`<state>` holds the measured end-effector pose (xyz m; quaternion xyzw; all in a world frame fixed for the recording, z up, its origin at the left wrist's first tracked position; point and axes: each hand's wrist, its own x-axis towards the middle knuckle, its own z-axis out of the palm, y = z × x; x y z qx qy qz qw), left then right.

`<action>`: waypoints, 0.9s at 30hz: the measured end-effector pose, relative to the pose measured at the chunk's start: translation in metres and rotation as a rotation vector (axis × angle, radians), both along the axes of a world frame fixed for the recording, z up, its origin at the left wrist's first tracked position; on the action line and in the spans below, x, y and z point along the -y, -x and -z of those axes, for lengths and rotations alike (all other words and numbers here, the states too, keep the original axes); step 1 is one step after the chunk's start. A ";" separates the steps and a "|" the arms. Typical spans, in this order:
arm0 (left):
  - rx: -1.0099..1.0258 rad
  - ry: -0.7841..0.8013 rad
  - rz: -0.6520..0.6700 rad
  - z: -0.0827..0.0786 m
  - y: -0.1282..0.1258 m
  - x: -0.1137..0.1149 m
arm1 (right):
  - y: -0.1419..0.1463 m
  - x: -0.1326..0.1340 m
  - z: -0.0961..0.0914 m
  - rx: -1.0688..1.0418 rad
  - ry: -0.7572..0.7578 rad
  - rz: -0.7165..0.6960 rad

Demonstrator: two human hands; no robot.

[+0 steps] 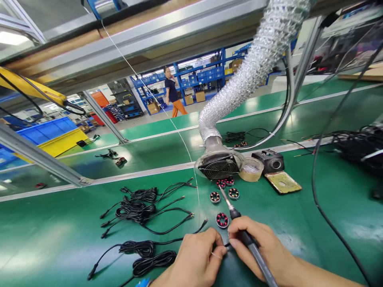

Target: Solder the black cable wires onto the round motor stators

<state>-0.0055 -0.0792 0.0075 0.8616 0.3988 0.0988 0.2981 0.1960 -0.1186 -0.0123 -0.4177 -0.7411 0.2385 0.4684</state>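
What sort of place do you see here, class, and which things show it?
Probably an electronics assembly workshop: the right hand holds what looks like a soldering iron, black cables lie bundled on a green bench, and a silver duct hangs above.

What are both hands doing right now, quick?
Left hand: closed, pinching a black cable.
Right hand: closed, holding a soldering iron.

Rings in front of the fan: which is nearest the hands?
The red ring just beyond the right hand; it sits alone, while the other four cluster farther back by the fan.
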 end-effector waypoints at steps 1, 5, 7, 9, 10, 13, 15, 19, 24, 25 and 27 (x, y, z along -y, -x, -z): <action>0.036 0.002 -0.009 -0.004 0.000 -0.002 | 0.001 -0.001 -0.001 -0.007 -0.037 0.009; 0.222 0.121 0.060 -0.015 -0.005 -0.013 | 0.005 -0.005 -0.007 -0.056 -0.179 -0.017; 0.309 0.421 0.135 -0.014 -0.009 -0.019 | 0.004 -0.007 -0.010 -0.067 -0.225 -0.055; 0.365 0.687 0.147 -0.009 -0.014 -0.023 | 0.003 -0.009 -0.012 -0.052 -0.219 -0.023; 0.387 0.722 0.131 -0.007 -0.015 -0.024 | 0.002 -0.010 -0.011 -0.042 -0.188 0.015; 0.432 0.567 0.087 0.001 -0.018 -0.024 | 0.001 -0.012 -0.006 -0.061 -0.050 0.092; 0.464 0.521 0.061 0.006 -0.018 -0.022 | 0.002 -0.014 0.001 -0.096 -0.001 0.097; 0.546 0.555 -0.055 0.016 -0.017 -0.018 | 0.009 -0.013 0.011 -0.151 0.045 0.113; 0.527 0.477 -0.129 0.025 -0.016 -0.011 | 0.013 -0.010 0.009 -0.136 0.161 0.097; 0.497 0.467 -0.124 0.025 -0.016 -0.011 | 0.013 -0.010 0.008 -0.136 0.165 0.116; 0.455 0.468 -0.114 0.025 -0.016 -0.010 | 0.013 -0.011 0.008 -0.144 0.148 0.166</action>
